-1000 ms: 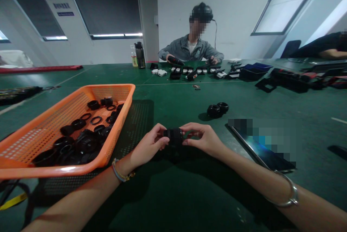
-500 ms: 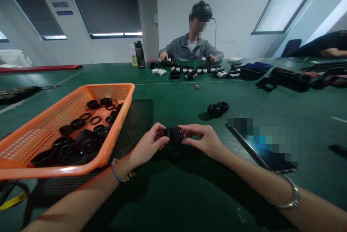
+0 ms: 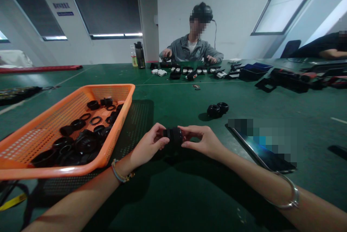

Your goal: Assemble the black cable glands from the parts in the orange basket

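Observation:
Between my two hands is a black ribbed cylindrical part (image 3: 174, 136), held sideways just above the green table. My left hand (image 3: 153, 141) pinches its left end with thumb and fingers. On its right end, the thumb and fingertips of my right hand (image 3: 202, 140) close around the rim. The fingers hide both ends, so its exact kind cannot be made out. Two shiny black round parts (image 3: 214, 110) lie beyond my right hand, touching each other. To my left stands an orange plastic basket (image 3: 108, 152) with several black rings and cylindrical parts (image 3: 85, 141) in it.
A dark flat-screen device (image 3: 260, 152) lies by my right forearm. Across the green table (image 3: 173, 196) sits a person (image 3: 192, 46) behind a row of small black and white parts (image 3: 187, 70). Two bottles (image 3: 139, 55) stand at the far edge. Black items (image 3: 290, 79) lie far right.
My hands and the black cylindrical part stay almost in place; my right fingers have shifted slightly on its rim. Across the table, the person's hand has lifted a little.

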Motion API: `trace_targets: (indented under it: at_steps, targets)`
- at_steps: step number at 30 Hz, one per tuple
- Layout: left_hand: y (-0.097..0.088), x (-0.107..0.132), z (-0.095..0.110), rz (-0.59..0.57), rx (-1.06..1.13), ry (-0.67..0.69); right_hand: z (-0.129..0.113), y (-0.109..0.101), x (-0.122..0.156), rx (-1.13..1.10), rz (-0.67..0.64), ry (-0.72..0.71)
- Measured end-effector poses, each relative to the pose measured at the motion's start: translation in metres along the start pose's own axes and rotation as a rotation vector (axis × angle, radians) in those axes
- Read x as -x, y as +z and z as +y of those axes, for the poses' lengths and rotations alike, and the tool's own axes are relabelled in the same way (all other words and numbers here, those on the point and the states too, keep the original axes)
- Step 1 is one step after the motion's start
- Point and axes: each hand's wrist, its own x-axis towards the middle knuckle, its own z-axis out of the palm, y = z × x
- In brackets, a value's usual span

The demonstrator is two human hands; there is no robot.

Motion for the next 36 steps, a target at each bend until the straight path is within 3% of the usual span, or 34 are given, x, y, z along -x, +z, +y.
trace_targets:
  at_steps: [17,36]
  targets:
    - [0.0005,0.0004,0.0032,-0.009,0.021,-0.008,-0.0025,0.0033,0.0009,0.009,0.064,-0.065]
    - [-0.0009,0.0012,0.0013,-0.014,-0.014,0.014,-0.0075,-0.0001,0.0000,0.035,0.002,0.057]
